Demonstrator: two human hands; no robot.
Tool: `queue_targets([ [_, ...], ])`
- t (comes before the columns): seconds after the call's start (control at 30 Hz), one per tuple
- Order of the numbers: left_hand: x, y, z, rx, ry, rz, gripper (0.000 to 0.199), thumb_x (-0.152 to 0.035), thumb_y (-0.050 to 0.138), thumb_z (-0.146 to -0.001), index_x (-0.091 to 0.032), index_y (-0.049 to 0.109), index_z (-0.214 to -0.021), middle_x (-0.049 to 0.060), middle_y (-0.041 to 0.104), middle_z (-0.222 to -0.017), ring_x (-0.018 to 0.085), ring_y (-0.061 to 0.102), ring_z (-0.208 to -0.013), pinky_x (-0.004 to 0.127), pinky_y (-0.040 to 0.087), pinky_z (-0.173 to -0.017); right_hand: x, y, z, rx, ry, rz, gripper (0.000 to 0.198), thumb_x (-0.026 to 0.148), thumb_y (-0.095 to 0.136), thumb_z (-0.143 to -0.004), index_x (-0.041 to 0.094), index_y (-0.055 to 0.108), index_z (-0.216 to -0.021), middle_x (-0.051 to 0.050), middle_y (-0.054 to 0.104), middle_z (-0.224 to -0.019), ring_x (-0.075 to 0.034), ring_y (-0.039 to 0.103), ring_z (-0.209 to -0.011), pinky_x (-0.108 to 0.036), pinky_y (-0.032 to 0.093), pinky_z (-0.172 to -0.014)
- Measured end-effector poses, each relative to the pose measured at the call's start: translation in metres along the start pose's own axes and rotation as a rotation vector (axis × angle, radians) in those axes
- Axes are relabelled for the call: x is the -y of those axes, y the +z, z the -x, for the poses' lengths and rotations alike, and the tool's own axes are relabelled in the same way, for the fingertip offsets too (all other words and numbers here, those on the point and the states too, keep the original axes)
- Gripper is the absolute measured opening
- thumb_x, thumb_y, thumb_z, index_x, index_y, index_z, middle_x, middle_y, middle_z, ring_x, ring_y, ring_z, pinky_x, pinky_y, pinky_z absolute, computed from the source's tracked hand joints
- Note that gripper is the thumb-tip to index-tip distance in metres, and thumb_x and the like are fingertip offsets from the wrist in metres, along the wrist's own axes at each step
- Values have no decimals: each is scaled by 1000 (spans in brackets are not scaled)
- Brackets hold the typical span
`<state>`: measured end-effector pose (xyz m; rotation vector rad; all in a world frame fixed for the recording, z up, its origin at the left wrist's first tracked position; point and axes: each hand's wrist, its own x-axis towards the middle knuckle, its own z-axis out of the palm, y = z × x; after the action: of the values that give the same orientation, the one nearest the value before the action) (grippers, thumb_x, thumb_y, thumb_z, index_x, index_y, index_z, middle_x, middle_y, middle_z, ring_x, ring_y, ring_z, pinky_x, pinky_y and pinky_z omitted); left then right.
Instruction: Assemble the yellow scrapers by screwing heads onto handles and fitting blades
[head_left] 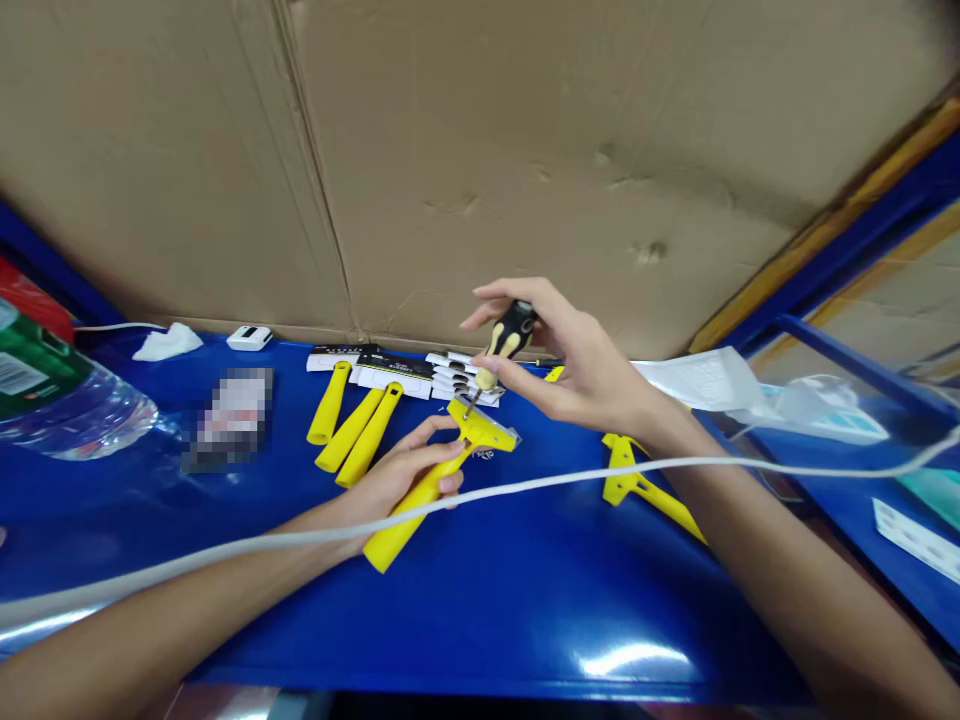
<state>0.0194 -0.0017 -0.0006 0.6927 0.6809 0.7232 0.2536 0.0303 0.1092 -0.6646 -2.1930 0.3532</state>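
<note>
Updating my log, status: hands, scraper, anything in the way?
Left hand gripping yellow scraper. Right hand holding screwdriver, tip at scraper's head. White cable crossing view.

Creased cardboard wall (pixel 540 150) behind glossy blue tabletop (pixel 525 590).

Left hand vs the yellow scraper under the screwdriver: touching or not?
Touching. The head view shows the left hand wrapped around the yellow scraper, thumb lying on top, fingertips showing past its far side.
</note>
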Motion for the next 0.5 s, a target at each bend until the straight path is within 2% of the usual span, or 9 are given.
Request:
queue_targets([
  [0.1,-1,0,2,-22,-5,7,43,-30,90,-91,-24,57,-119,0,71,-90,9,59,-54,24,50,-53,-10,3,-6,-38,13,45,48,40,79,-102,26,61,-145,-9,77,-122,-26,78,-107,-42,67,-96],
  [0.17,2,-3,0,-39,-24,43,44,-32,89,-92,-25,57,-121,0,71,-89,8,57,-51,24,49,-50,-15,4,-2,-28,48,41,49,36,80,-101,28,61,-145,-8,76,-121,-27,78,-107,-44,67,-96],
  [0.3,6,-6,-3,-46,-57,116,48,-32,92,-89,-28,56,-119,-5,66,-78,10,55,-47,22,45,-45,-15,0,8,-3,133,-53,64,28,73,-103,38,47,-160,-9,71,-139,-32,75,-121,-52,67,-104],
  [0.4,4,-4,-1,-31,-46,80,42,-31,90,-91,-28,57,-118,-7,61,-69,11,56,-48,23,47,-46,-10,-7,9,-15,179,-28,62,33,73,-104,43,49,-160,-8,70,-146,-33,76,-122,-53,69,-102],
  [0.5,0,-2,1,-38,-35,6,39,-32,88,-94,-27,59,-119,-5,64,-74,10,58,-49,23,47,-48,-5,-12,7,-30,75,88,49,35,76,-103,35,61,-150,-8,76,-132,-30,78,-115,-48,68,-100],
])
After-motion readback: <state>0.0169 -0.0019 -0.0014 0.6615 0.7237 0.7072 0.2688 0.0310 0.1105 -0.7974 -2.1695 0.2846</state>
